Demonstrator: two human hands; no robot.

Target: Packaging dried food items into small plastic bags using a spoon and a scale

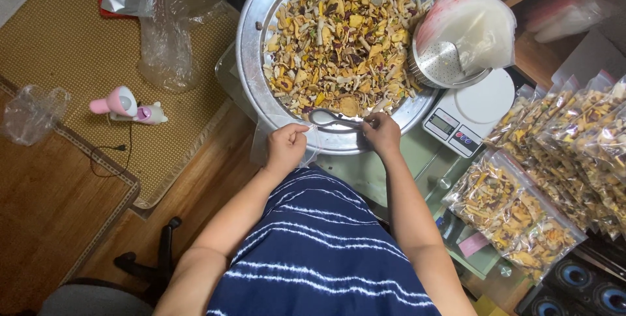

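Head view: clear bag (312, 135) between both hands (285, 146)

- navy blue garment (319, 251) with wavy white tie-dye stripes across it
- both forearms bare, no sleeves showing
- left hand (285, 148) and right hand (383, 135) ungloved, no rings or watch visible

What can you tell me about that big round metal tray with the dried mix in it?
The round metal tray is wide, shallow and silvery, with a raised rim and a dull, scuffed sheen. It lies flat, heaped with a dried mix of yellow, tan and dark pieces. Metal tongs rest at its near edge, where the left hand and right hand sit. A steel cup lined with a clear bag stands at its right rim, on a white scale.
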